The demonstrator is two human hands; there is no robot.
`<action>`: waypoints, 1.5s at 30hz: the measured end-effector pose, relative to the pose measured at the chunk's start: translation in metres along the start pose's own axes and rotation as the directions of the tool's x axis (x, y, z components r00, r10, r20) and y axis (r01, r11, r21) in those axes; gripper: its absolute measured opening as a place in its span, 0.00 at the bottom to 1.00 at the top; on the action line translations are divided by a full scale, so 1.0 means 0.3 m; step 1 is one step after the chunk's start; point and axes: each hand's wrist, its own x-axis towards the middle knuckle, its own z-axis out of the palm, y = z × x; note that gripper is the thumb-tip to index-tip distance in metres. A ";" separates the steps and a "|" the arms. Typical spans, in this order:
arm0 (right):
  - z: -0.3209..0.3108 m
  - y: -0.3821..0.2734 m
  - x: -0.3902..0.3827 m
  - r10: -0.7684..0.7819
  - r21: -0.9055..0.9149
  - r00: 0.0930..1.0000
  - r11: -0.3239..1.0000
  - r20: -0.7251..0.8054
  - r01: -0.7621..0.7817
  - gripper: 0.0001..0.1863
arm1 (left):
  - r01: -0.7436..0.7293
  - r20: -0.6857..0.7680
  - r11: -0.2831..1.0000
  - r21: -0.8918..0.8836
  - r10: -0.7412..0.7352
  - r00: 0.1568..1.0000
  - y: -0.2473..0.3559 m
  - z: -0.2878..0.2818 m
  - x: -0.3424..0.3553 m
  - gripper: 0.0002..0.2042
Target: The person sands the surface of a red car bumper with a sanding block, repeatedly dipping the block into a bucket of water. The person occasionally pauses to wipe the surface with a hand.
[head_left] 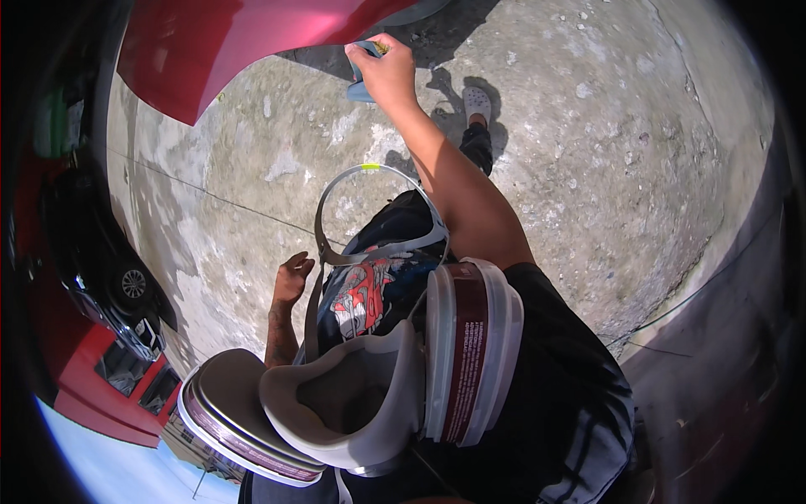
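Far centre, just beside the lower edge of the red panel, noted a blue-grey folded sheet in the right hand. Saw the right hand mostly closed, thumb on the left, fingers curled toward the far side; spotted a small yellowish piece at the grip, too small to identify. Could not tell touching from merely near at the panel edge. Judged the sheet light and thin, easy to manage one-handed; guessed at moderate stiffness from the bent shape and the near end jutting out past the palm. Expected little slipping against bare skin, but some creasing at the loose end; rated not very fragile, perhaps liable to tear along the fold. Would have taken hold at the folded middle, thumb against one face, fingers behind; would have avoided the loose near end, likely too bendy for control. Near left of the torso, found the left hand half open, loosely curled, with nothing visible in hold, just beside a grey strap, contact unclear. Logged also a grey respirator near centre and rough concrete ground beyond.
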 end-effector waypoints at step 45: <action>-0.067 -0.030 0.070 -0.324 -0.127 0.933 0.943 -0.156 0.306 0.11 | 0.034 -0.014 0.999 -0.017 -0.035 0.999 -0.008 0.017 -0.036 0.21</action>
